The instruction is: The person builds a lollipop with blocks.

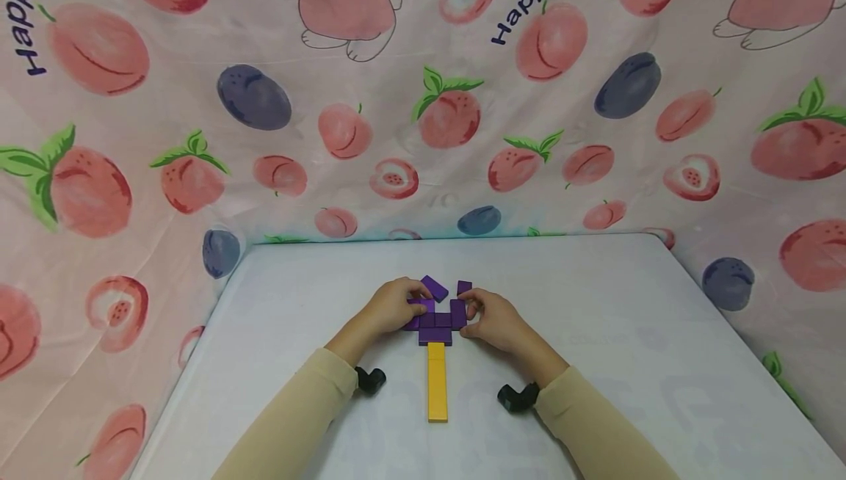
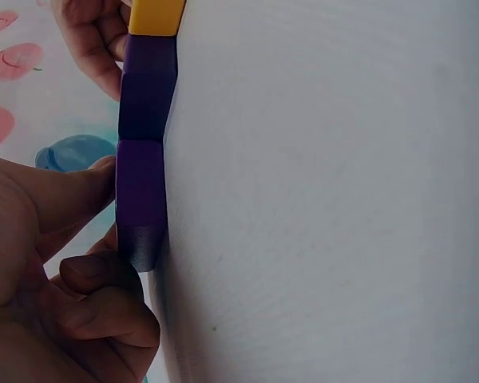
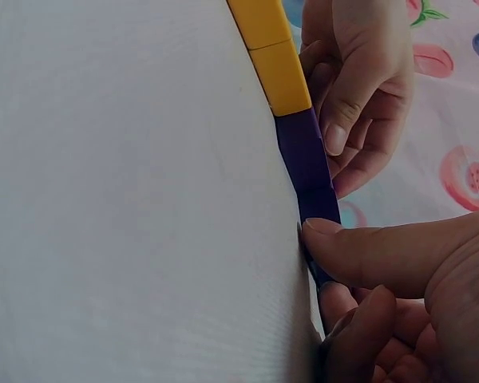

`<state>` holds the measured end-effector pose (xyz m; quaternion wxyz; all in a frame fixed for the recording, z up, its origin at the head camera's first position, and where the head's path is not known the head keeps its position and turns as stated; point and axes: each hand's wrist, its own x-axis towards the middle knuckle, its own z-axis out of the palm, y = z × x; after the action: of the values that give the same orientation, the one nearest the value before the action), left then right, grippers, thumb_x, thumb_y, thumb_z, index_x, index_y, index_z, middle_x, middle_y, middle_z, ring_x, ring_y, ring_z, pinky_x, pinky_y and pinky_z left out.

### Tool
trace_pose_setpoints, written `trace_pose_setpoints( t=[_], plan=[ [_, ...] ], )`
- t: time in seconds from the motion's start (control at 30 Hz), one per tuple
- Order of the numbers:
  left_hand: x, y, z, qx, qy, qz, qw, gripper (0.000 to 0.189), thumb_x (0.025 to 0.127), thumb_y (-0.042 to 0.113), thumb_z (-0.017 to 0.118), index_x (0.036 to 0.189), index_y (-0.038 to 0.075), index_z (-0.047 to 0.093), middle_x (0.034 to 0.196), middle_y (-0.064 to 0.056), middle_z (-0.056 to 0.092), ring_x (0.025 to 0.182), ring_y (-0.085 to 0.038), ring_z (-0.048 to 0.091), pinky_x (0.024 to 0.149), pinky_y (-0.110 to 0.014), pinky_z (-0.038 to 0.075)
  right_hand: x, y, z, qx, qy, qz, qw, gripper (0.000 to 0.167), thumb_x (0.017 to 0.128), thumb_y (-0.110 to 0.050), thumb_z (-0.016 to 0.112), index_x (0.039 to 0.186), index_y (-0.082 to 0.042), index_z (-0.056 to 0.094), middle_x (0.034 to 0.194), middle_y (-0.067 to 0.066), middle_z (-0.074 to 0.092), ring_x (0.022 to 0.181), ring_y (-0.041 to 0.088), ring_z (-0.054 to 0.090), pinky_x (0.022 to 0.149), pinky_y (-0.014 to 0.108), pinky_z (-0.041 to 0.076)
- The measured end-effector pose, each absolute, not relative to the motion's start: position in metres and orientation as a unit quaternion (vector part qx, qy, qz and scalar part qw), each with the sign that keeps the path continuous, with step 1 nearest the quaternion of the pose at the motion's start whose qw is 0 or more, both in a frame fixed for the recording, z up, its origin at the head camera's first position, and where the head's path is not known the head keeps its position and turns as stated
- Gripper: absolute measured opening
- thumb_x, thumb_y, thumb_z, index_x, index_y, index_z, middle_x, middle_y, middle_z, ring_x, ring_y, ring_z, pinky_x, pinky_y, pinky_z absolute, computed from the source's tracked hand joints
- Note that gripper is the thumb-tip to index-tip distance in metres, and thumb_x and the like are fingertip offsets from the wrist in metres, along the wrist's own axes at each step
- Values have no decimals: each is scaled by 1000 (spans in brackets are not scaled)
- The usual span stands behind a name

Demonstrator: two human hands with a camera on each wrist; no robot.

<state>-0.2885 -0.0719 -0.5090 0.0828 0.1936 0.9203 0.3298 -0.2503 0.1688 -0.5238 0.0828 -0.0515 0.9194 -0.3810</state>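
Note:
A flat figure of purple blocks (image 1: 435, 335) lies on the white table, with a yellow strip (image 1: 437, 384) of blocks running from it toward the person. At its left side, my left hand (image 1: 395, 305) pinches a purple block (image 2: 140, 179) between thumb and curled fingers. My right hand (image 1: 496, 321) grips an upright-lying purple block (image 1: 459, 313) at the right side, its thumb near the lower end and the index finger toward the upper end. The right wrist view shows that thumb (image 3: 359, 251) over the dark purple edge, partly hiding the block.
Beyond the figure lie a tilted purple block (image 1: 434, 288) and a smaller purple block (image 1: 465, 287) close to the right fingertips. Black wrist cameras (image 1: 518, 397) stick out inward at both sleeves. A fruit-patterned cloth (image 1: 396, 98) hangs behind the white table (image 1: 595, 304).

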Motion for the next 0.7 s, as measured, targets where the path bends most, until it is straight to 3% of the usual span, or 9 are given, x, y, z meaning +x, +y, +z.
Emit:
trace_pose_setpoints(
  t=[0.7],
  plan=[
    [-288, -72, -510, 191, 919, 335, 83, 14, 99, 15, 76, 112, 21, 78, 111, -3, 73, 107, -24, 66, 103, -49, 53, -250, 170, -524, -58, 918, -384, 81, 62, 80, -12, 92, 137, -13, 67, 95, 0, 63, 84, 19, 52, 75, 34, 41]
  ],
)
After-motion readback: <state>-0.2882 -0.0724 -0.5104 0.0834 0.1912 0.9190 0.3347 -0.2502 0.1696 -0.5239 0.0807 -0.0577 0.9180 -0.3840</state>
